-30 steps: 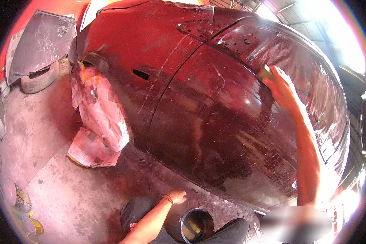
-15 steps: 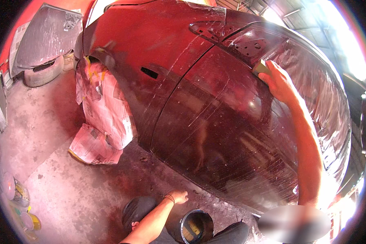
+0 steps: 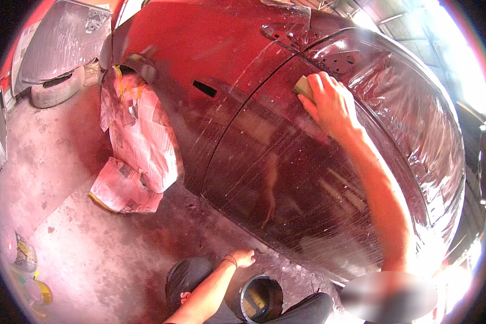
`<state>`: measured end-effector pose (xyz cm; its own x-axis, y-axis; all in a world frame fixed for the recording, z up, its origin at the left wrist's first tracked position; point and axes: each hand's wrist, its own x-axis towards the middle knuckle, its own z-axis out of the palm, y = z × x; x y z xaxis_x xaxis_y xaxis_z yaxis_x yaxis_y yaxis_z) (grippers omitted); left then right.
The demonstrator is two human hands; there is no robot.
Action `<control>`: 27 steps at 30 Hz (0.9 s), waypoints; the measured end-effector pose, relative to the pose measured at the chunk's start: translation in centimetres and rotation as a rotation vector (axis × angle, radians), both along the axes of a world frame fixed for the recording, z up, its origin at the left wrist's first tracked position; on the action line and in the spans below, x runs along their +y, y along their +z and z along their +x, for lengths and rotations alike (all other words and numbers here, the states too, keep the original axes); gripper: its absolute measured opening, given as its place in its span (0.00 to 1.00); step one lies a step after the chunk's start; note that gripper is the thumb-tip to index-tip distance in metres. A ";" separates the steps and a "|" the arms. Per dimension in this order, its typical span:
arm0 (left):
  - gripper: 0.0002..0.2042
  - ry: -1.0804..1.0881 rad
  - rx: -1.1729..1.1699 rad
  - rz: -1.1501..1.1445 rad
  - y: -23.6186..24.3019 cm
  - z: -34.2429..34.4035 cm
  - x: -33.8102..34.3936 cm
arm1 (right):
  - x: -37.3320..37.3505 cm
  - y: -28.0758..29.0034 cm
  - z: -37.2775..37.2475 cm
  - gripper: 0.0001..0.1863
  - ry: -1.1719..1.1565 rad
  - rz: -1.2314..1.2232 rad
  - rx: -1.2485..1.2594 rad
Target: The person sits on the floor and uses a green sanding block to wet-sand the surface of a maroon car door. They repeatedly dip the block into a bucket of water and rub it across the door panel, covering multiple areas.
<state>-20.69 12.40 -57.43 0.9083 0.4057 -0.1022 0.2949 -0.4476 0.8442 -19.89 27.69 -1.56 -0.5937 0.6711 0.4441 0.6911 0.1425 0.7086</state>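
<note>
Here, cans line the floor's left edge; the left hand curls, its grip's contents unclear; a bucket contains something yellowish; near the door's upper edge, a greenish block fills the right hand's curled grip.

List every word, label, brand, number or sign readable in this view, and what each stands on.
No text is readable.
Printed paper sheets: print too small to read.
Cans at lower left: markings too blurred to read.
Dark trouser leg: small pale mark, too small to make out.
Yellowish block in the right hand: no lettering visible.
</note>
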 end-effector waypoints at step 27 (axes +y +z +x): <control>0.23 0.036 0.077 0.039 -2.2 -0.6 0.7 | 4.5 -7.1 -5.1 0.18 0.065 0.187 -0.007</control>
<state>-21.33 13.08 -59.67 0.8832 0.4427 -0.1549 0.3749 -0.4677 0.8005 -25.03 32.21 -8.69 -0.6370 0.5371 0.5530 0.6794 0.0521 0.7319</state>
